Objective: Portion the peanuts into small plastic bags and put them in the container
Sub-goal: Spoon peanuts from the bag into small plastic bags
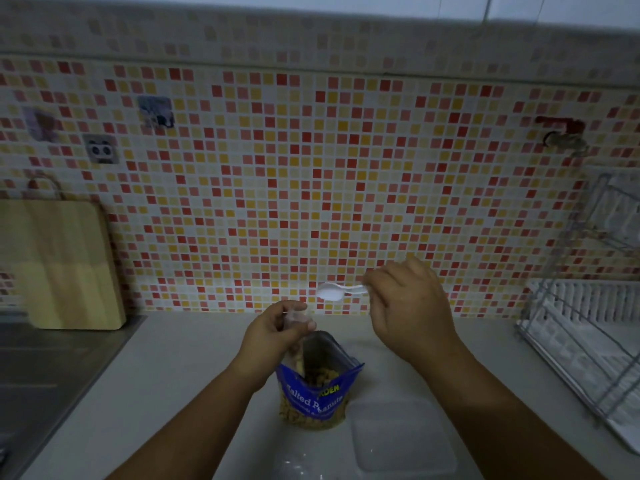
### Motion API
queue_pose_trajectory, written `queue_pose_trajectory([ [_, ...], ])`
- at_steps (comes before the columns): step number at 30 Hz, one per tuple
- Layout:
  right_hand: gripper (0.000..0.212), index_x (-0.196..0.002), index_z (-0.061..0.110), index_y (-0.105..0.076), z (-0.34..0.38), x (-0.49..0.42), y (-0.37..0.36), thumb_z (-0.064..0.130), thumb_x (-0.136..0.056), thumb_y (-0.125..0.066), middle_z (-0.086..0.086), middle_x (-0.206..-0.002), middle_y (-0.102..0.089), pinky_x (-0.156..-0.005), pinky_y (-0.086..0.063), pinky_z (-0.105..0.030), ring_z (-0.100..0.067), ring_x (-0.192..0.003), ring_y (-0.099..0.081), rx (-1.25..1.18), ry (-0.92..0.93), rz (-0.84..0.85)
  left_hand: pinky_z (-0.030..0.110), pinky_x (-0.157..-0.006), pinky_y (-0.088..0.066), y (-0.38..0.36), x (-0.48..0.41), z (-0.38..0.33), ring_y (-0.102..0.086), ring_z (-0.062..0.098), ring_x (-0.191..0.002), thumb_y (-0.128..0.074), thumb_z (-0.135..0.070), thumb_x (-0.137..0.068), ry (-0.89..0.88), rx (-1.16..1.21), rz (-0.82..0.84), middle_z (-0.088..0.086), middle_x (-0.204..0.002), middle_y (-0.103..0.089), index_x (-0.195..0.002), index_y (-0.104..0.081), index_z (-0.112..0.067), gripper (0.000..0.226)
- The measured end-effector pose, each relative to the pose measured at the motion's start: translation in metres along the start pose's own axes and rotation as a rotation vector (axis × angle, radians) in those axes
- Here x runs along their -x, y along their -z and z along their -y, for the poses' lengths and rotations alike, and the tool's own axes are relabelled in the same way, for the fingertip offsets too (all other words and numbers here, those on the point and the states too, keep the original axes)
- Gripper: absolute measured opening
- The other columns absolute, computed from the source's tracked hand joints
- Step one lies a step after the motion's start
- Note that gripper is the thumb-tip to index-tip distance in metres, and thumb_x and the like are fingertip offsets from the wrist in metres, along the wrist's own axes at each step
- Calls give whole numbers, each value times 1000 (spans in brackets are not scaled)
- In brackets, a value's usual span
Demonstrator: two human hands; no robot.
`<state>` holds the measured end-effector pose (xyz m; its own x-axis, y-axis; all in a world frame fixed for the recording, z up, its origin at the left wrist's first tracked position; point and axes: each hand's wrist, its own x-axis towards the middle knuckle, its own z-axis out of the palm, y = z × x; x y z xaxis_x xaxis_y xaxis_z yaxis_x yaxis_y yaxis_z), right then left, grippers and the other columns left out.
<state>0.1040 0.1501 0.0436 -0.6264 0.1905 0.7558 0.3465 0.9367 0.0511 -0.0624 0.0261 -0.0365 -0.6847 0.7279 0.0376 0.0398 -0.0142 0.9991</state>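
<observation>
Peanuts [321, 376] fill the open blue Salted Peanuts pouch [313, 398], which stands upright on the pale countertop [180, 375] between the two forearms. From my feed, the left hand [273, 336] has its fingers and thumb curled on the top of a small clear plastic bag [298, 317]. It holds the bag just above the pouch's mouth, with the bag hanging down toward the opening. The right hand [410, 317] pinches the handle of a white plastic spoon [330, 292]. The spoon is raised above and to the right of the small bag, apart from it, with its bowl pointing left. I cannot tell whether the bowl carries anything. A clear plastic container [403, 441] lies on the countertop just right of the pouch. A wooden cutting board [59, 261] leans against the mosaic wall at left, and a wire dish rack [588, 327] stands at right.
</observation>
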Motion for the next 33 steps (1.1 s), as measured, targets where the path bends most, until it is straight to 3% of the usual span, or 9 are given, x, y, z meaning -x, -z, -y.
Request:
queue_pose_trajectory([
  [6, 2, -46, 22, -64, 26, 38, -52, 23, -45, -65, 5, -46, -54, -46, -35, -23, -18, -51, -53, 55, -40, 471, 24, -79, -55, 4, 15, 4, -65, 20, -103, -71, -9, -80, -27, 50, -36, 6, -110, -68, -103, -63, -22, 28],
  [8, 18, -42, 21, -63, 37, 46, -63, 22, -34, -79, 4, -43, -52, -43, -39, -24, -19, -48, -55, 56, -36, 539, 18, -74, -56, 2, 23, 2, -66, 16, -99, -70, -8, -80, -33, 67, -31, 5, -107, -69, -107, -62, -20, 31],
  [10, 16, -56, 17, -71, 45, 48, -67, 20, -47, -84, -3, -56, -62, -55, -46, -30, -26, -65, -61, 45, -62, 558, 24, -79, -56, 3, 31, 2, -66, 20, -100, -71, -9, -79, -28, 88, -26, 9, -108, -69, -110, -61, -17, 33],
  [12, 17, -95, 15, -73, 48, 49, -67, 23, -81, -65, -6, -93, -66, -78, -43, -34, -28, -97, -54, -6, -111, 536, 33, -85, -55, 5, 41, 3, -66, 24, -100, -71, -10, -78, -14, 94, -44, 12, -107, -69, -110, -61, -16, 34],
  [14, 24, -110, 21, -67, 52, 52, -57, 28, -90, -55, 1, -108, -61, -85, -39, -29, -20, -105, -46, -158, -171, 502, 34, -85, -54, 6, 51, 4, -67, 24, -97, -71, -11, -78, 3, 106, -74, 11, -104, -71, -108, -61, -16, 32],
  [19, 23, -90, 31, -62, 86, 79, -25, 29, -73, -77, 11, -94, -64, -74, -45, -14, -7, -90, -59, -853, -597, 698, 27, -70, -53, 0, 81, 13, -68, 20, -85, -72, -11, -77, 55, 185, -73, 10, -95, -72, -105, -63, -10, 29],
  [27, 6, -76, 24, -69, 97, 138, -41, 26, -73, -74, 3, -74, -73, -72, -54, -24, -8, -72, -68, -1005, -840, 480, 31, -75, -54, -15, 112, 34, -69, 19, -89, -72, -18, -67, 123, 290, 44, 8, -98, -73, -106, -63, -9, 41],
  [30, 21, -65, 22, -64, 96, 157, -48, 8, -74, -76, 4, -60, -66, -62, -48, -17, -5, -58, -59, -1068, -964, 471, 31, -76, -54, -12, 122, 51, -69, 23, -87, -63, -15, -83, 152, 319, 71, 12, -97, -73, -102, -64, -3, 22],
  [33, 16, -68, 18, -66, 100, 175, -54, 18, -63, -81, 1, -64, -69, -62, -49, -17, -6, -62, -61, -1184, -1094, 551, 27, -66, -53, -10, 130, 74, -62, 21, -71, -55, -7, -90, 256, 247, -21, 10, -76, -69, -84, -68, -6, 14],
])
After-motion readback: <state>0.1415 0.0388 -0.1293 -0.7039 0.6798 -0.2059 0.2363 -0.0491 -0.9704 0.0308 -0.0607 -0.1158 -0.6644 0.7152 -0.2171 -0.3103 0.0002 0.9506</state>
